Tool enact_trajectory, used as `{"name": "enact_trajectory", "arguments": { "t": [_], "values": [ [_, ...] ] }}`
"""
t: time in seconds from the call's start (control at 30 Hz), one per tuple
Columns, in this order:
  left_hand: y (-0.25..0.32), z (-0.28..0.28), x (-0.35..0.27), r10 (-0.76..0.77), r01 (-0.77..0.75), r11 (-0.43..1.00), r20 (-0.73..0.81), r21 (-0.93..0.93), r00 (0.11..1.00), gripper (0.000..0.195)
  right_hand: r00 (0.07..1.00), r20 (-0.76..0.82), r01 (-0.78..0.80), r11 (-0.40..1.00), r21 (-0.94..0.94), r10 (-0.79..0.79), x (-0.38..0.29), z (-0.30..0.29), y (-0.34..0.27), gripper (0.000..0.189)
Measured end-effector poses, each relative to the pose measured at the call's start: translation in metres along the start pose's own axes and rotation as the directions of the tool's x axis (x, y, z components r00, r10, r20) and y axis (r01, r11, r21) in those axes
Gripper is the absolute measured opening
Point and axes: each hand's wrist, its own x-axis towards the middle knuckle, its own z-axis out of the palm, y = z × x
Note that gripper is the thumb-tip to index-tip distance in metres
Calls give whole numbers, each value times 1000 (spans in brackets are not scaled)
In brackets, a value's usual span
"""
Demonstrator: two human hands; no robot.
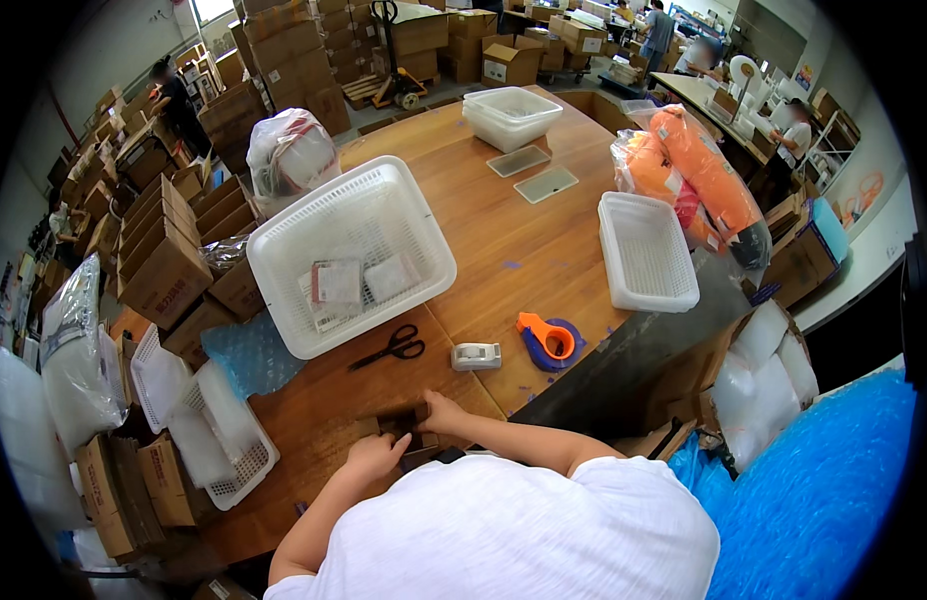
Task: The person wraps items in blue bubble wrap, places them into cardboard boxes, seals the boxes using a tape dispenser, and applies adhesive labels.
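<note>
Close to my body, at the near edge of the wooden table, is a small brown cardboard box (367, 427) with its top open and a dark inside. My left hand (375, 454) grips its near left side, thumb and fingers at the opening. On the far right side, my right hand (442, 413) holds the box wall. My shirt hides part of the box's near side. Beyond the hands lie black-handled scissors (405, 343), a small white tape dispenser (476, 356) and an orange tape dispenser (537, 327) with a purple roll.
A large white plastic basket (426, 277) holds several flat packets. White baskets (612, 289) stand at the right, before bagged orange plush items (700, 172). Stacked white tubs (501, 135) sit at the far end. Blue bubble wrap (816, 480) bulges at right; cartons (163, 262) crowd the left.
</note>
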Motion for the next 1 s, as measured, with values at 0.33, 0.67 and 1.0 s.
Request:
{"name": "enact_trajectory", "arguments": {
  "t": [0.33, 0.67, 1.0],
  "values": [
    [-3, 19, 38, 297, -254, 947, -836, 196, 462, 26, 834, 545, 39, 994, 104, -90, 21, -93, -54, 54],
    [0, 9, 0, 285, -170, 957, -640, 236, 713, 65, 788, 55, 494, 576, -651, -613, -40, -8, -26, 78],
    [-19, -26, -4, -172, -454, 385, -546, -803, 820, 79, 969, -122, 246, 869, 430, -214, -24, -74, -46, 108]
  ]
}}
